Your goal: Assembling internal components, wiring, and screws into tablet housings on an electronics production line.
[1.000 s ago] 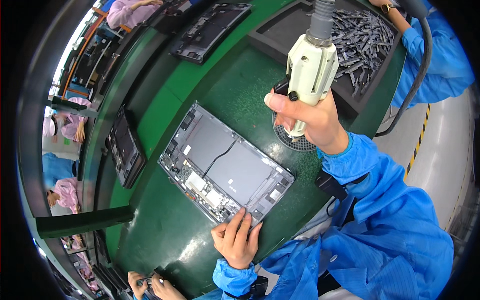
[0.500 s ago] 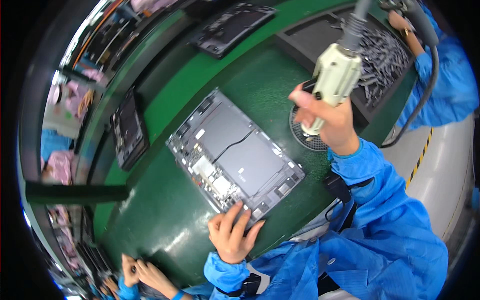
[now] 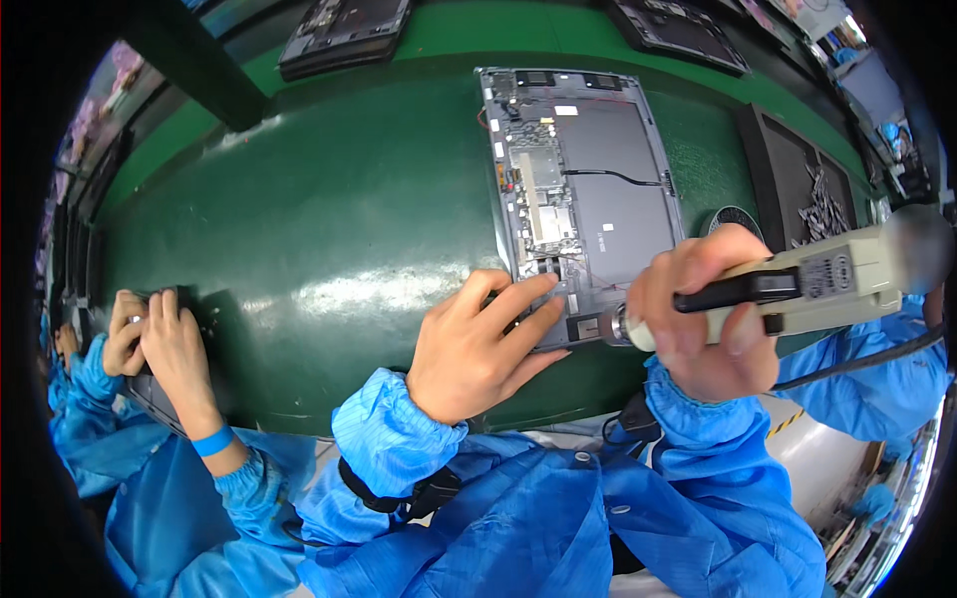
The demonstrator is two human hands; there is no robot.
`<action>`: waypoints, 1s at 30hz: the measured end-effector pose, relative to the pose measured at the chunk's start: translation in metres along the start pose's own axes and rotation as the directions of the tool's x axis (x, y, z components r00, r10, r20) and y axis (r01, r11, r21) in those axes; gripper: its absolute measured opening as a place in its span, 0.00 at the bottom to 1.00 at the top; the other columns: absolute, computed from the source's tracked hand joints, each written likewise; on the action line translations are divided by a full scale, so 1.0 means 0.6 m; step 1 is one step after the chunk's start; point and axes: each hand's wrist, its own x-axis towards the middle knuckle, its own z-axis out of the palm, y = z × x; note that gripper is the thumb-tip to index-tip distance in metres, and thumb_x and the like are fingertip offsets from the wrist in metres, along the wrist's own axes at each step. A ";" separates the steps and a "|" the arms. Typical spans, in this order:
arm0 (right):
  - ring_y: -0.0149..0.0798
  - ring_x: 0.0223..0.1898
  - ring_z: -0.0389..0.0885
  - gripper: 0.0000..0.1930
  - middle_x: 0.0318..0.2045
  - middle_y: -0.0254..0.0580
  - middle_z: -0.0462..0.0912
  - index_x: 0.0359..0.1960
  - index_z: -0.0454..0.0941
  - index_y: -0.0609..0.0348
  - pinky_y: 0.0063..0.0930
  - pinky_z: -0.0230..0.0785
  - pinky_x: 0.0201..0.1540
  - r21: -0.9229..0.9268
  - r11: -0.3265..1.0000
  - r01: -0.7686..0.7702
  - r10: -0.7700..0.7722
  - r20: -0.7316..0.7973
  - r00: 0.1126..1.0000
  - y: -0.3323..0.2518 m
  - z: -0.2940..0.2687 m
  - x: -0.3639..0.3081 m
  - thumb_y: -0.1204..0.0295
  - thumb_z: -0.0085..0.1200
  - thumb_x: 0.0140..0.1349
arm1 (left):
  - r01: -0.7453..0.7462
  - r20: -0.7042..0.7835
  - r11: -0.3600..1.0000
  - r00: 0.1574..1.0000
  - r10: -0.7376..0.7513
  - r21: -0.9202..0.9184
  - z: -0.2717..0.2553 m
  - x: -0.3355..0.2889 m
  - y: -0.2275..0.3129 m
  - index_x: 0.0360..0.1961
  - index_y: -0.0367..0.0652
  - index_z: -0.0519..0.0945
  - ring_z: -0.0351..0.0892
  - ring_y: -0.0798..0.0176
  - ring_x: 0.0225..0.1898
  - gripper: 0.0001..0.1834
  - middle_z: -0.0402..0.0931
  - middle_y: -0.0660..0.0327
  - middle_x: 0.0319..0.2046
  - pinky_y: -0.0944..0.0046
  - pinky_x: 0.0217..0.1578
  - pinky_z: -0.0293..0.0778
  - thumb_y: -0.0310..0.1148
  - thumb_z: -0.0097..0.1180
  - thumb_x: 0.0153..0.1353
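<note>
An opened grey tablet-like housing (image 3: 623, 214) lies flat on the green table, a circuit board (image 3: 541, 189) along its left side and a black cable (image 3: 613, 175) running across it. My left hand (image 3: 469, 349) rests on its near left corner, fingers apart and stretched over the edge. A cream electric screwdriver (image 3: 847, 274) with a black lever is gripped in my right hand (image 3: 708, 329). It lies nearly sideways, its nose close to the near right corner of the housing. Whether its bit touches a screw is hidden.
A dark tray (image 3: 766, 184) of loose dark strips stands on the right, beside a round meshed dish (image 3: 736, 212). More housings (image 3: 344, 35) lie along the far strip. A dark post (image 3: 199, 70) rises at far left. Another person's hands (image 3: 169, 344) work at the left; a blue-sleeved person is at right.
My view has swung round, so the housing now appears more upright. My right hand has brought the screwdriver from over the round dish to the housing's near corner. My left hand stays on the housing.
</note>
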 end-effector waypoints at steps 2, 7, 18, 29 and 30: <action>0.30 0.17 0.71 0.25 0.16 0.41 0.73 0.35 0.70 0.67 0.26 0.70 0.26 -0.026 0.999 -0.038 0.038 0.015 0.999 0.003 0.003 -0.002 0.56 0.65 0.50 | 0.004 -0.008 1.000 1.000 -0.004 -0.011 0.002 0.000 0.004 0.37 0.44 0.81 0.72 0.58 0.36 0.24 0.76 0.63 0.45 0.64 0.27 0.75 0.37 0.69 0.33; 0.29 0.15 0.69 0.25 0.16 0.40 0.71 0.35 0.70 0.68 0.27 0.68 0.25 0.070 0.997 -0.013 0.010 0.040 0.999 0.026 0.004 -0.001 0.57 0.64 0.50 | 0.011 -0.009 0.999 1.000 -0.011 -0.042 0.007 -0.004 0.004 0.36 0.44 0.81 0.72 0.58 0.35 0.23 0.76 0.64 0.44 0.65 0.27 0.75 0.37 0.68 0.34; 0.34 0.20 0.77 0.15 0.17 0.39 0.76 0.30 0.71 0.62 0.27 0.72 0.28 -0.463 0.865 0.192 -0.032 0.332 0.943 0.011 0.019 0.010 0.68 0.65 0.49 | -0.033 0.065 0.999 0.997 0.032 0.015 -0.024 0.016 -0.002 0.37 0.41 0.80 0.72 0.60 0.36 0.22 0.75 0.63 0.44 0.66 0.29 0.74 0.34 0.66 0.36; 0.27 0.16 0.72 0.09 0.17 0.33 0.73 0.27 0.73 0.60 0.22 0.69 0.23 -0.124 0.967 0.221 -0.252 -0.573 0.780 -0.054 -0.077 0.048 0.72 0.62 0.52 | 0.053 0.032 0.997 0.998 -0.055 0.055 -0.019 -0.009 0.043 0.35 0.42 0.81 0.73 0.56 0.37 0.22 0.78 0.63 0.42 0.61 0.33 0.75 0.34 0.71 0.35; 0.26 0.14 0.70 0.11 0.14 0.32 0.72 0.24 0.71 0.59 0.22 0.67 0.21 -0.171 0.950 0.260 -0.309 -0.621 0.720 -0.059 -0.108 0.067 0.71 0.62 0.52 | 0.034 0.046 0.998 0.998 -0.037 0.056 -0.018 -0.004 0.046 0.35 0.42 0.81 0.73 0.56 0.37 0.22 0.78 0.63 0.42 0.61 0.33 0.75 0.34 0.71 0.35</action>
